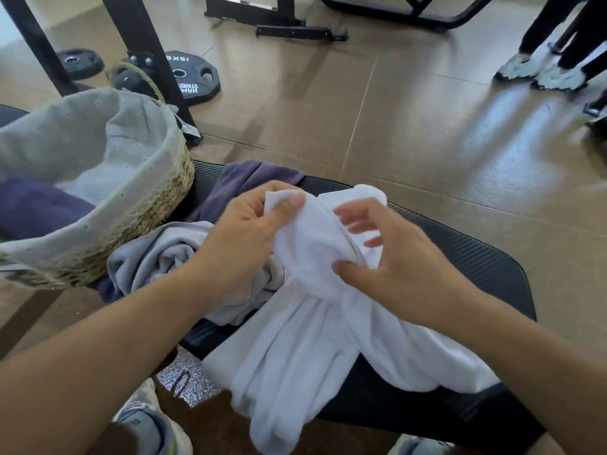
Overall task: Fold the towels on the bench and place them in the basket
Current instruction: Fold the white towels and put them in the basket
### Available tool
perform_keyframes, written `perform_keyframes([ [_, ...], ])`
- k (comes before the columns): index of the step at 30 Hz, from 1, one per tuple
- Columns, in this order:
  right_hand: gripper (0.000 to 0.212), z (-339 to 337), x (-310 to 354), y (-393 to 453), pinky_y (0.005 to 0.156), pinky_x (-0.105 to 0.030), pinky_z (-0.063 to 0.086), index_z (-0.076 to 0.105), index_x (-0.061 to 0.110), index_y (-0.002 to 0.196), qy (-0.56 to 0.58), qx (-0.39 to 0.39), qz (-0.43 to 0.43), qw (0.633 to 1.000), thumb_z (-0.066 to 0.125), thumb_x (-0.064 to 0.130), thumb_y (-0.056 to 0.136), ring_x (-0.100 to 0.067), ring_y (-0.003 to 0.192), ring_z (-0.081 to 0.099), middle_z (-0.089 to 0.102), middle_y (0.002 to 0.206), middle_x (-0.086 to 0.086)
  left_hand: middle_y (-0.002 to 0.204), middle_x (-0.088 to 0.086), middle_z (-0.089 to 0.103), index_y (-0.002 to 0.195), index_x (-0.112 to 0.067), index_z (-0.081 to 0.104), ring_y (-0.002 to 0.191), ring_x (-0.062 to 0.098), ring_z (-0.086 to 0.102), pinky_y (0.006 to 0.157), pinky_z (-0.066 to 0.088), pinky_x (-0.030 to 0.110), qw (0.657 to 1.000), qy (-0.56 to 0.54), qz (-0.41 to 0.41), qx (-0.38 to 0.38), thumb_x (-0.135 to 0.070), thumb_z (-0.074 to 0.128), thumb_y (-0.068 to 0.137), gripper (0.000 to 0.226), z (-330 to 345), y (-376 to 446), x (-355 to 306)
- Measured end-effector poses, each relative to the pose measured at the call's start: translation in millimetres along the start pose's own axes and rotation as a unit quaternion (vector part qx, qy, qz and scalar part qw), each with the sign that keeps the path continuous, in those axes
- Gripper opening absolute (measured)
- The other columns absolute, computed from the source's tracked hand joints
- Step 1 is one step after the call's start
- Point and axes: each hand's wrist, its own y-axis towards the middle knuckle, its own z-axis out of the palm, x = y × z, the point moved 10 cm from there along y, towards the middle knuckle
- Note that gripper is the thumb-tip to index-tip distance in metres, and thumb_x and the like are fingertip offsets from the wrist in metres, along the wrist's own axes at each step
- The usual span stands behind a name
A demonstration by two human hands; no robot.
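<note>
A white towel (305, 349) lies bunched across the black padded bench (476, 257), one end hanging over the near edge. My left hand (243, 238) pinches an upper corner of it between thumb and fingers. My right hand (394, 257) grips the same towel a little lower, thumb pressed into the cloth, fingers curled over it. A crumpled light grey towel (164, 254) and a purple towel (236, 185) lie on the bench to the left. The woven basket (154, 205) with a grey liner stands at the left and holds a dark purple towel (36, 208).
Black weight plates (193, 77) and black rack legs (147, 54) stand on the brown floor behind the basket. Another person's legs and pale shoes (538, 70) are at the far right. My own shoes (154, 425) show below the bench.
</note>
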Motion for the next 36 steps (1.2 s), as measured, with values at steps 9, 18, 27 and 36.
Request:
perform_keyframes([
  [9, 0.026, -36.9, -13.4, 2.9, 0.081, -0.044, 0.056, 0.062, 0.04, 0.095, -0.017, -0.095, 0.07, 0.993, 0.062, 0.018, 0.08, -0.007, 0.089, 0.065, 0.069, 0.091, 0.02, 0.101, 0.01, 0.074, 0.105, -0.013, 0.066, 0.092, 0.024, 0.07, 0.087, 0.057, 0.049, 0.982, 0.043, 0.035, -0.181, -0.033, 0.051, 0.104, 0.025, -64.6, 10.2, -28.2],
  [18, 0.008, -84.9, -21.3, 2.3, 0.068, -0.008, 0.048, 0.069, 0.04, 0.086, 0.079, -0.255, 0.062, 0.962, 0.071, 0.035, 0.093, 0.005, 0.076, 0.066, 0.07, 0.086, 0.03, 0.076, -0.008, 0.06, 0.095, -0.025, 0.065, 0.071, 0.014, 0.058, 0.069, 0.057, 0.051, 0.95, 0.127, 0.086, -0.271, -0.04, 0.051, 0.103, 0.021, -85.2, -2.8, -47.9],
  [27, 0.029, -10.5, 1.9, 8.6, 0.064, -0.046, 0.034, 0.069, 0.019, 0.093, 0.33, 0.041, 0.024, 0.943, 0.076, 0.046, 0.083, -0.029, 0.071, 0.045, 0.051, 0.071, -0.036, 0.069, -0.012, 0.066, 0.083, -0.021, 0.072, 0.062, 0.001, 0.053, 0.056, 0.043, 0.017, 0.971, 0.15, 0.119, -0.143, -0.025, 0.066, 0.096, 0.016, -20.7, -18.5, -36.6],
  [36, 0.017, -11.8, 19.2, 3.5, 0.087, -0.051, 0.058, 0.075, 0.01, 0.1, 0.307, 0.026, -0.014, 0.951, 0.072, 0.023, 0.088, -0.035, 0.092, 0.074, 0.077, 0.095, -0.015, 0.089, 0.0, 0.078, 0.094, -0.015, 0.078, 0.083, 0.02, 0.073, 0.073, 0.06, 0.038, 0.984, 0.134, 0.111, -0.036, -0.031, 0.084, 0.074, 0.026, 15.0, -27.3, -28.5],
])
